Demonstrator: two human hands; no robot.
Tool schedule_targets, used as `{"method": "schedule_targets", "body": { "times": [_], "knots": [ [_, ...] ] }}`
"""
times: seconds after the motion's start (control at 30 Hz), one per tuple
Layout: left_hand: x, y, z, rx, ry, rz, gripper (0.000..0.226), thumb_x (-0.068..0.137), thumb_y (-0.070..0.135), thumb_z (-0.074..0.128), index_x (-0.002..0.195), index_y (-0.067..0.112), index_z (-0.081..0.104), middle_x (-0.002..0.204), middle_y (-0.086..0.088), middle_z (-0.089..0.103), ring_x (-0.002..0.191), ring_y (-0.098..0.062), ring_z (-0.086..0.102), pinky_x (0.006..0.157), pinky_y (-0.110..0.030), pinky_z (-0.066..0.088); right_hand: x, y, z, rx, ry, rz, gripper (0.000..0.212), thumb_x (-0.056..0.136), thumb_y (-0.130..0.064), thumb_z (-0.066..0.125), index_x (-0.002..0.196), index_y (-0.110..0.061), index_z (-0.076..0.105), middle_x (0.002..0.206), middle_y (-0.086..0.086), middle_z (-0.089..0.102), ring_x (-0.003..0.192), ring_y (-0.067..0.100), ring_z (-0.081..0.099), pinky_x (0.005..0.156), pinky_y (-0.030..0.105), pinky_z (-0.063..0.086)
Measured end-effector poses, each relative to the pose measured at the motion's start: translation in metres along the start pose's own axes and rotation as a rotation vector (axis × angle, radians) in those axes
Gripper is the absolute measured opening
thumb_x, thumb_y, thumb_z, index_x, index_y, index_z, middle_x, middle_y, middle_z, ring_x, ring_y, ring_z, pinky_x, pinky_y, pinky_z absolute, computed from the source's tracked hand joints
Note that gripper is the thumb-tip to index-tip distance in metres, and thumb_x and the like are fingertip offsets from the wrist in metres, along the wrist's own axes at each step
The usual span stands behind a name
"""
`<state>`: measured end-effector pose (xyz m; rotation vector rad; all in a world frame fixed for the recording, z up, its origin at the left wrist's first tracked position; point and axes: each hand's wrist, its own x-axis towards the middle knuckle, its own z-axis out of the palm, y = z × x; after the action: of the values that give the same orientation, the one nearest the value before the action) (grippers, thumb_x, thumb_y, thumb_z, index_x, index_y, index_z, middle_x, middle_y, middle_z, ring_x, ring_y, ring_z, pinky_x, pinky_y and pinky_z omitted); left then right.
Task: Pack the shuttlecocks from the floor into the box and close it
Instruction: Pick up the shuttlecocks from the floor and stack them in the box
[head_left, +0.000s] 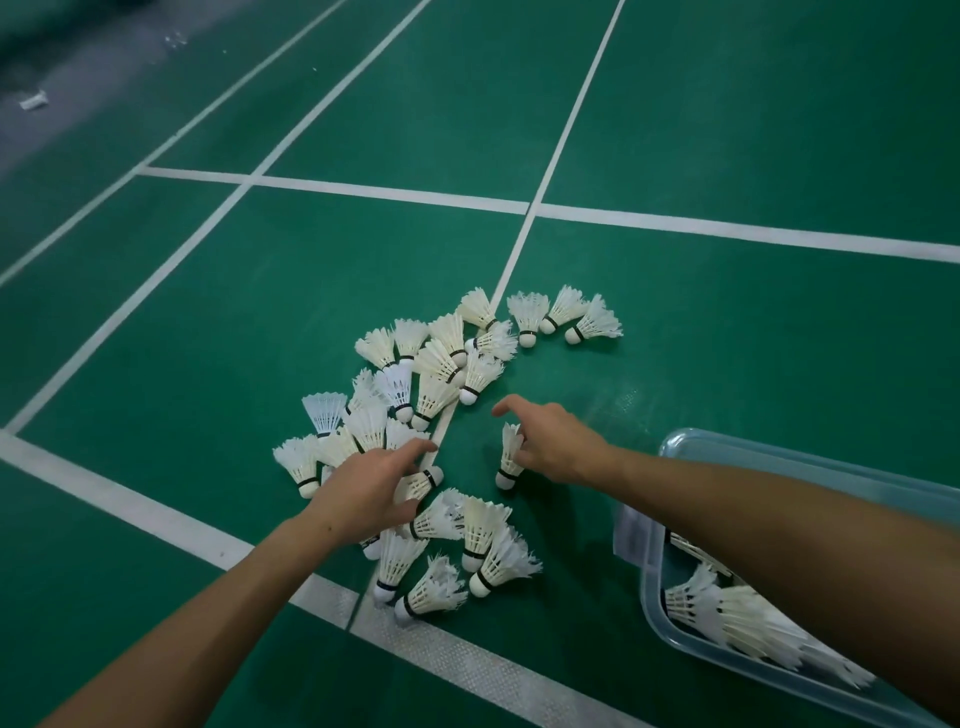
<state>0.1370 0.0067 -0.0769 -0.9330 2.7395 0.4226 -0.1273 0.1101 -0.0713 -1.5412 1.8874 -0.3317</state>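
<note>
- The shuttlecocks (431, 395) lie in a loose heap at the centre of the frame, on the green floor (727, 130) across a white line (519, 249); most are tipped on their sides, some overlapping.
- A few more already lie in the box (655, 551) at the lower right, feathers fanned toward the near wall, so packing looks partly done with most of the heap still out.
- The left hand (363, 493) reaches into the lower part of the heap, fingers curled round 1 shuttlecock (421, 482) whose cork points right.
- The right hand (556, 447) sits just right of the heap, forefinger stretched toward the upper cluster, the other fingers pinching the feathers of a standing shuttlecock (511, 457).
- Both arms come from the bottom edge; the right one crosses over the box, probably set close there to keep each carry short.
- No lid can be made out.
- Feathers crush easily, so light holds suit them.
</note>
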Motion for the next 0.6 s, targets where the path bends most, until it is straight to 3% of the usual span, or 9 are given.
{"method": "schedule_targets", "body": {
  "times": [0.17,0.27,0.37,0.5,0.6],
  "knots": [
    [-0.01,0.016,0.001,0.12,-0.049,0.084,0.071,0.091,0.063,0.044,0.155,0.055,0.014,0.128,0.012,0.062,0.116,-0.009,0.056,0.108,-0.042,0.04,-0.007,-0.002,-0.007,0.016,0.016,-0.003,0.059,0.097,-0.009,0.065,0.148,-0.029,0.044,0.093,0.001,0.062,0.087,0.024,0.065,0.077,0.045,0.059],
    [-0.008,0.025,0.004,0.181,-0.078,0.109,0.081,0.083,0.078,0.043,0.155,0.052,0.017,0.124,0.01,0.055,0.114,-0.01,0.053,0.11,-0.044,0.036,-0.013,-0.004,-0.023,0.046,0.057,-0.026,0.057,0.096,-0.011,0.065,0.145,-0.032,0.047,0.102,0.009,0.068,0.09,0.029,0.068,0.082,0.051,0.061],
    [0.0,0.031,0.008,0.223,-0.064,0.135,0.087,0.08,0.083,0.051,0.153,0.045,0.024,0.125,0.011,0.054,0.11,-0.012,0.056,0.104,-0.039,0.041,-0.026,-0.004,-0.049,0.063,0.126,-0.069,0.052,0.093,-0.011,0.067,0.137,-0.035,0.053,0.097,0.007,0.068,0.08,0.028,0.067,0.076,0.049,0.061],
    [0.005,0.035,0.013,0.1,-0.057,0.111,0.082,0.084,0.073,0.065,0.151,0.034,0.037,0.141,0.009,0.055,0.095,-0.004,0.056,0.091,-0.023,0.049,-0.059,0.001,-0.098,0.096,0.201,-0.095,0.049,0.091,-0.012,0.076,0.133,-0.03,0.058,0.091,-0.001,0.062,0.078,0.022,0.065,0.076,0.045,0.059],
    [0.006,0.036,0.008,-0.039,-0.025,0.067,0.086,0.081,0.081,0.061,0.15,0.036,0.038,0.15,0.01,0.052,0.098,-0.002,0.063,0.092,-0.028,0.057,-0.092,0.014,-0.133,0.115,0.254,-0.031,0.05,0.089,-0.016,0.08,0.131,-0.034,0.06,0.095,-0.003,0.062,0.077,0.018,0.063,0.076,0.038,0.058]
  ]
}}
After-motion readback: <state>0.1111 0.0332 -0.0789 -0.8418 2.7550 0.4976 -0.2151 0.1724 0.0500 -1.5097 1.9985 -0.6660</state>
